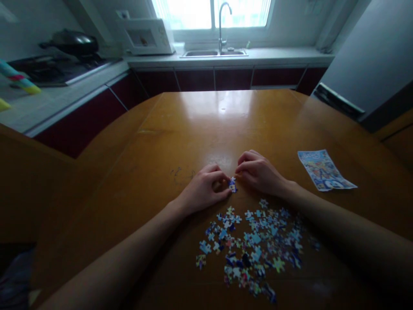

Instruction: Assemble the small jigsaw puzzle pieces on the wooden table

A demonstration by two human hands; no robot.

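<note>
Two or so joined jigsaw puzzle pieces (pixel 232 185), blue and white, lie on the wooden table (pixel 180 133). My left hand (pixel 204 189) is closed on their left side, with the thumb and forefinger at the edge. Just to the upper right, my right hand (pixel 260 172) has its fingers curled and pressed together close to the pieces. Whatever its fingertips may hold is hidden. Nearer to me lies a loose heap of puzzle pieces (pixel 256 239), mostly light blue, with some dark blue, yellow and red ones.
A creased printed picture sheet (pixel 324 170) lies to the right of my right hand. Beyond the table stand a counter with a sink (pixel 201 53) and faucet (pixel 220 26), a white microwave (pixel 148 36), and a black pan (pixel 75 43) on the stove. A fridge (pixel 364 56) stands at right.
</note>
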